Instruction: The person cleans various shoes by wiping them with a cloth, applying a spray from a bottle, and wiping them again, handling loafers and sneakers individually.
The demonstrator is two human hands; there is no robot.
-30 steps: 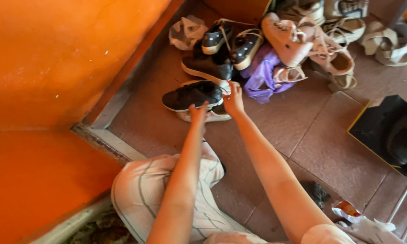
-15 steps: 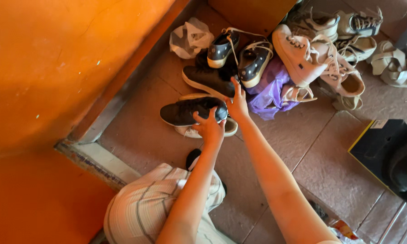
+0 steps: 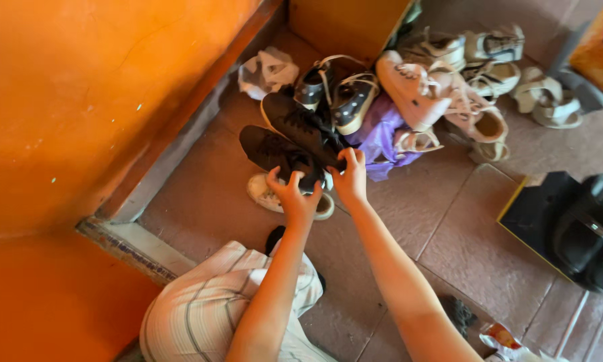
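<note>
Both black sneakers have shifted since half a second ago: the nearer black sneaker (image 3: 275, 153), which lay level across the pale shoe, now tilts with its toe up toward the wall, and the second black sneaker (image 3: 300, 127) lies right alongside it, the two nearly parallel. From where I watch, my left hand (image 3: 292, 194) has its grip closed on the heel end of the nearer black sneaker, thumb on the left side and fingers curled over the back rim. My right hand (image 3: 351, 177) pinches the heel end of the second black sneaker, fingertips on its edge, so that grip is closed too. Each shoe runs away from its hand, up and to the left, heel at the fingers and toe farthest off. The two hands sit just beside each other, almost touching.

Under the nearer sneaker lies a pale shoe (image 3: 268, 196), flat on the tiled floor (image 3: 449, 214), its toe showing left of my left wrist. Beyond the sneakers sits a pair of dark shoes with white laces (image 3: 335, 94), tipped on edge, and a purple bag (image 3: 380, 134) just right of them. Pink sneakers (image 3: 435, 94) crowd behind that bag. An orange wall (image 3: 80, 100) fills the left side. My striped knee (image 3: 214, 308) is at the bottom.
</note>
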